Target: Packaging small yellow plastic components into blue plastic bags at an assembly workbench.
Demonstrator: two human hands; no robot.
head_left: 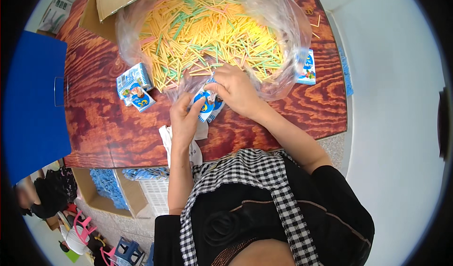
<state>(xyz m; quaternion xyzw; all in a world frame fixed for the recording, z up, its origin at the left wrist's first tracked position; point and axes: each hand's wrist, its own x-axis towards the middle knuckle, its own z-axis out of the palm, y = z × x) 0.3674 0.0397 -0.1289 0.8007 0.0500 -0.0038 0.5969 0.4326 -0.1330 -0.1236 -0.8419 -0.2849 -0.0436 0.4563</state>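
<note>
Seeing a blue board (37, 105) well to the left of the hands. Coming closer, seeing small packets (134, 87) lying bunched on the tabletop (302, 110), just beside the left hand (185, 115). With that hand, pinching a blue-and-white packet (203, 104) between thumb and fingers, with a white cloth (202, 133) lying just below. Pressing at the packet's upper part with the right hand (238, 89), curling fingers and thumb narrowly around it; not managing to tell its mouth as gaping or sealed. Judging the current step as working that upper end between both hands; probably calling next for a steady left pinch and fine right-finger movement there. Seeing coloured sticks (203, 30) filling a clear plastic bag (295, 39) beyond the hands, and spotting another packet (309, 70) to the right hand's right.
</note>
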